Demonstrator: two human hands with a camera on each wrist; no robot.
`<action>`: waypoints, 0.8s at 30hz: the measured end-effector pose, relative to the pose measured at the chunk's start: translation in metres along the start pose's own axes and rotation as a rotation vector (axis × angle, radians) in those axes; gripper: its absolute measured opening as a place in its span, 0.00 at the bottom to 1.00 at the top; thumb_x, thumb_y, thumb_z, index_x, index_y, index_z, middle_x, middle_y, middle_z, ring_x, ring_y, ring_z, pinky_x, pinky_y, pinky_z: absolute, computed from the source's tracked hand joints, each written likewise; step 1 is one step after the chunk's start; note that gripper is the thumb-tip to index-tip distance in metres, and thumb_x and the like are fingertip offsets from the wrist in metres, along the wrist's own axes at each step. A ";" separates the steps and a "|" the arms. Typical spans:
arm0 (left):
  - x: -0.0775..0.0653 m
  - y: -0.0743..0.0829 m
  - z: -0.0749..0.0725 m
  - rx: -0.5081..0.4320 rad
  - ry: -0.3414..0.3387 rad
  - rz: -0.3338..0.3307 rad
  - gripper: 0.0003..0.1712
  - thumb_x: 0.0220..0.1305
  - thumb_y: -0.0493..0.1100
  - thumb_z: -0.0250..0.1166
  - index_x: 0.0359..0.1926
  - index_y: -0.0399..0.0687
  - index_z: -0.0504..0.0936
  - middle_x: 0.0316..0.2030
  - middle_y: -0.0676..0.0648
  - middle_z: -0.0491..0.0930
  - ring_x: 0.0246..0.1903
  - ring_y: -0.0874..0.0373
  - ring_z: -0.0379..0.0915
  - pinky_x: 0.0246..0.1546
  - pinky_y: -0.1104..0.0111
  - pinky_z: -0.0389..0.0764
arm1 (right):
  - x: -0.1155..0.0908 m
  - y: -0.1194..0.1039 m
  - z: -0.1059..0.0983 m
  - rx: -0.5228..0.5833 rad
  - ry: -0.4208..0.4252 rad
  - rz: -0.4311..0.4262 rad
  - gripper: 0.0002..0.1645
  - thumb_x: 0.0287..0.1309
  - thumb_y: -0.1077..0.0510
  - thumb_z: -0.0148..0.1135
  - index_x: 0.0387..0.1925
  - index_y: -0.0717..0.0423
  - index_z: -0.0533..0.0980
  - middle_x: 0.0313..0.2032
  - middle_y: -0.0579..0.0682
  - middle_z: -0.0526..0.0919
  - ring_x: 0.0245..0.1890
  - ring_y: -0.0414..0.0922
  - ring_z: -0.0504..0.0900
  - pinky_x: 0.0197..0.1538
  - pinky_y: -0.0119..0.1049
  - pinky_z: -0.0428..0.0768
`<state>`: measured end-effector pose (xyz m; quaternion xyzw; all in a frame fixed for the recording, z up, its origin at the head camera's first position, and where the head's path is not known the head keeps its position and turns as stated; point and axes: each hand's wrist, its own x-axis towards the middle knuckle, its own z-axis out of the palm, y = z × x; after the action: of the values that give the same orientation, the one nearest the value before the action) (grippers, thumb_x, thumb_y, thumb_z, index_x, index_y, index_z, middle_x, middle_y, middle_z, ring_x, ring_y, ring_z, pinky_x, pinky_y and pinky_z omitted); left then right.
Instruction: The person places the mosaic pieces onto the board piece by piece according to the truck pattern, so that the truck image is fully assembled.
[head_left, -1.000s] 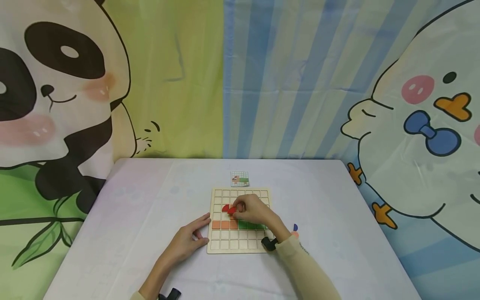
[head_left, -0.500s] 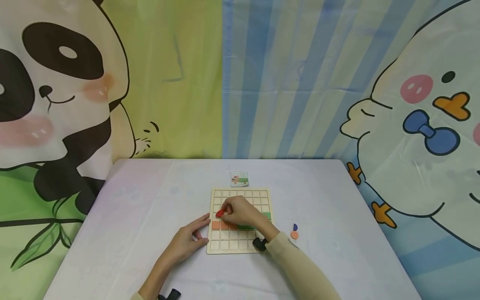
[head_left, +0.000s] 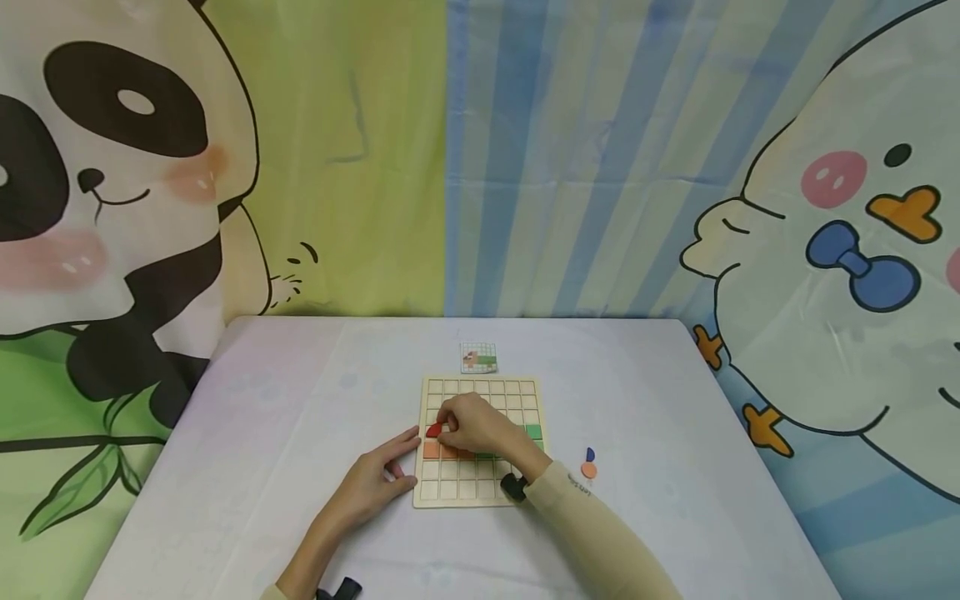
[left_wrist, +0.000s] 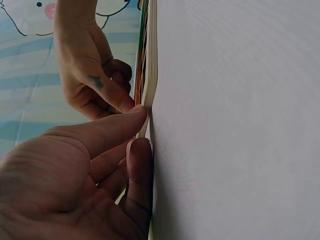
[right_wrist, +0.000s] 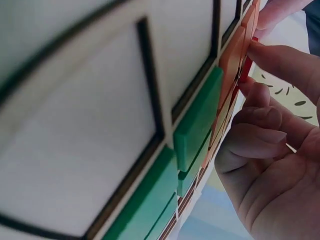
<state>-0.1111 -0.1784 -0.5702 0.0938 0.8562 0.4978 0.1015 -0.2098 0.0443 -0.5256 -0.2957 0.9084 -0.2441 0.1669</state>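
A square wooden grid board (head_left: 468,493) lies on the table, with orange square tiles (head_left: 432,451) and green tiles (head_left: 533,432) set in its cells. Over its left part my right hand (head_left: 480,423) pinches a small red piece with a curved edge (head_left: 434,430) between thumb and fingertips. The right wrist view shows a sliver of this red piece (right_wrist: 246,69) at the fingertips, close against the board. Beside the board's left edge is my left hand (head_left: 377,479), its extended fingers and thumb touching the rim. In the left wrist view, the thumb (left_wrist: 117,129) lies against that edge.
A small picture card (head_left: 478,358) with a coloured grid pattern lies behind the board. To the right are a blue half-round piece (head_left: 590,454) and an orange disc (head_left: 588,470). A white cloth covers the table (head_left: 660,392); printed curtains hang behind it.
My right hand has moved left across the board with the red piece, to just above the orange tiles' left end. My left hand has stayed at the board's edge.
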 end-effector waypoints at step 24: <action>0.000 0.000 -0.001 -0.015 -0.009 0.014 0.37 0.64 0.37 0.75 0.73 0.42 0.76 0.79 0.49 0.68 0.31 0.68 0.72 0.30 0.74 0.74 | -0.003 -0.001 -0.010 -0.025 -0.060 -0.093 0.16 0.71 0.56 0.67 0.56 0.53 0.86 0.27 0.42 0.82 0.23 0.32 0.70 0.32 0.25 0.70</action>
<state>-0.1111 -0.1795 -0.5697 0.1013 0.8514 0.5043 0.1025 -0.2115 0.0482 -0.5166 -0.3470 0.8911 -0.2315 0.1787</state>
